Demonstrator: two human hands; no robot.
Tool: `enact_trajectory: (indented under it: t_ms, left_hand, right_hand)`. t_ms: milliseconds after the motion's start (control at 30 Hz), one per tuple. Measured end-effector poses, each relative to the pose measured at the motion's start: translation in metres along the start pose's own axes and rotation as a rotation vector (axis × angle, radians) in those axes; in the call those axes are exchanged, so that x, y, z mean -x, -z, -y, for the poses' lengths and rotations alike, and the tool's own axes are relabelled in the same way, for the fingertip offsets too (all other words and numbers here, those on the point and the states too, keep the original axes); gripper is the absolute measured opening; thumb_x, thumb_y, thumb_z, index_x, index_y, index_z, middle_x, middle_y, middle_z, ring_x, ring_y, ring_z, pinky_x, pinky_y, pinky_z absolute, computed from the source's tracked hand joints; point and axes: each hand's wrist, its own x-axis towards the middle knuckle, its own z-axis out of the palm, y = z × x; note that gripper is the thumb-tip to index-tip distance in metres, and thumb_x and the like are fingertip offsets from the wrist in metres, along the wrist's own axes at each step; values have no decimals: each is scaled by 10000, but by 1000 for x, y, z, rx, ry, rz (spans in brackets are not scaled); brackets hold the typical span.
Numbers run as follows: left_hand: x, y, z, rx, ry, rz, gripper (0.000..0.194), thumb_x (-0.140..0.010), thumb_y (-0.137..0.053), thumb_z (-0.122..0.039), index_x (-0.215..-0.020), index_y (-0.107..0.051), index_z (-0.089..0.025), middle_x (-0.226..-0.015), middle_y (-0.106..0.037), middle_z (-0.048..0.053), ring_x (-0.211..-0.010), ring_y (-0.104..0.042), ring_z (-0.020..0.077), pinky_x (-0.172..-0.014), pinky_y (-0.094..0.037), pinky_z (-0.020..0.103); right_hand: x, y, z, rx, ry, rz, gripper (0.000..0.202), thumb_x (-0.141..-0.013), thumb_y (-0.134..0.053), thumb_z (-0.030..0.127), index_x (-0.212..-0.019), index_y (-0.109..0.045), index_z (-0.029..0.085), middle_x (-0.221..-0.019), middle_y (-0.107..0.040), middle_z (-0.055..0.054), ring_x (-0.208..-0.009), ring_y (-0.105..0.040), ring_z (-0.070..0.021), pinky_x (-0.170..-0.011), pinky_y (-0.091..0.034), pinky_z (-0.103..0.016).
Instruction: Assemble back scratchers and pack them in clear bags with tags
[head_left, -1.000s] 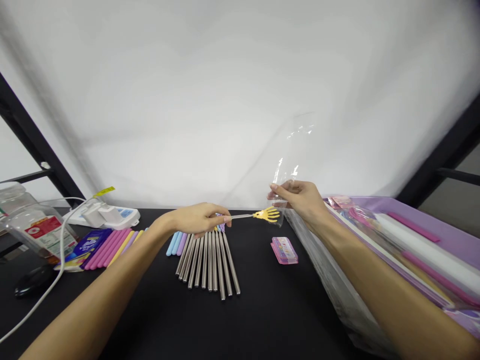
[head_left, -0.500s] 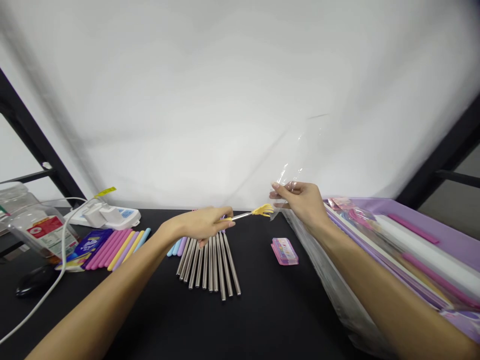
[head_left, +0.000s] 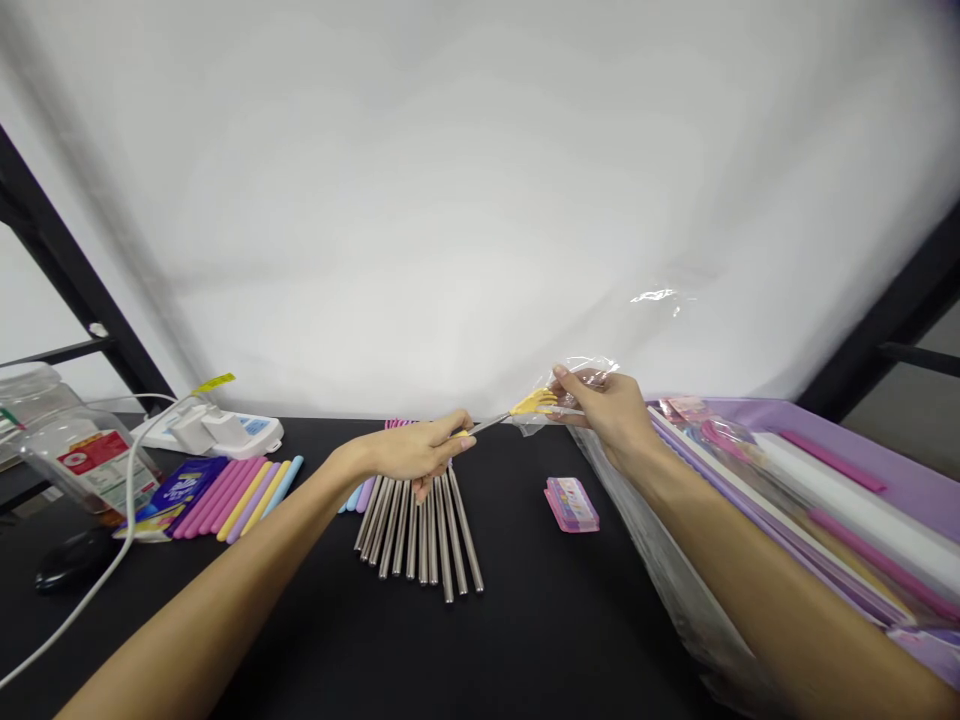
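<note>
My left hand (head_left: 420, 450) is closed on the handle end of a back scratcher (head_left: 534, 402) with a yellow claw head and a thin metal rod. Its claw points right and lies at the mouth of a clear plastic bag (head_left: 592, 362), seemingly just inside the film. Pinched in my right hand (head_left: 604, 405), the bag trails up and to the right. Below my left hand, several metal rods (head_left: 427, 540) lie fanned on the black table (head_left: 525, 640); their far ends are partly hidden by the hand.
Pink, yellow, purple and blue sticks (head_left: 240, 495) lie at left beside a blue packet (head_left: 184, 490), a power strip (head_left: 255, 435), a plastic jar (head_left: 90, 450) and a black mouse (head_left: 71, 562). A small pink box (head_left: 572, 504) sits right of centre. A purple bin (head_left: 795, 415) with wrapped items stands at right.
The back scratcher has moved slightly right, its claw now meeting the bag's opening by my right fingers. The bag has tilted over toward the right.
</note>
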Motion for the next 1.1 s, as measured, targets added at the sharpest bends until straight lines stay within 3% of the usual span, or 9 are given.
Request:
enact_trajectory:
  t_ms: [200,267,433,633,733,800,933,1100]
  left_hand:
    - [4,7,2,-165,-23,-158,388,-960,-303,-565,-1098,-400,-216,-600,-479,-69,-429,-506,106,-583,-433,265]
    - [5,8,0,-170,-1,-144,392,-958,-319,-557,-1142,-382,-217,-597,-490,-74,-411,-503,104,-590,-441,271]
    - [0,0,-2,57,-31,6,426,-959,-264,-595,-1127,-333,-209,-484,-418,-97,-411,-511,134,-489,-417,238]
    - [-9,-9,-3,254,-126,-99,446,-942,-384,-576,-1230,-365,-237,-610,-477,-73,-435,-431,74,-469,-380,204]
    - [-14,-12,-4,302,-114,-228,495,-913,-459,-572,-1305,-380,-280,-921,-597,13,-502,-520,60,-488,-423,213]
    - [-17,-15,-4,288,-131,-288,457,-910,-464,-571,-1234,-482,-250,-1101,-595,65,-554,-576,61,-517,-457,222]
    - [-21,-16,-5,277,-188,-294,459,-917,-447,-572,-999,-590,-144,-1000,-652,91,-535,-595,78,-482,-463,223]
    - [-18,-12,-3,400,-217,-210,395,-836,-659,-437,-1092,-612,-140,-1047,-673,109,-725,-682,138,-624,-555,255]
  right_hand:
    - [0,3,1,73,6,14,397,-686,-770,519,-695,-682,132,-771,-705,-110,-765,-679,-220,-561,-638,-322]
    - [-1,4,2,88,8,17,406,-686,-767,528,-691,-679,131,-783,-712,-119,-773,-685,-226,-547,-637,-319]
    - [2,-1,-1,-11,-14,68,387,-675,-790,497,-745,-683,132,-791,-719,-101,-771,-702,-224,-647,-647,-354]
    - [10,-12,-5,-174,-46,269,361,-709,-776,478,-848,-700,153,-879,-741,-94,-829,-717,-232,-714,-613,-334]
    - [16,-16,-5,-219,-77,315,342,-703,-788,453,-876,-706,170,-911,-743,-80,-860,-711,-224,-722,-595,-317]
    - [20,-18,-6,-245,-97,359,326,-707,-785,447,-871,-708,176,-908,-743,-72,-862,-707,-213,-758,-582,-323]
    - [23,-21,-9,-230,-105,423,298,-722,-774,435,-834,-713,165,-885,-741,-67,-828,-694,-182,-745,-557,-293]
    - [19,-21,-10,-296,-127,327,275,-686,-811,387,-816,-722,161,-831,-733,-50,-798,-687,-176,-763,-547,-300]
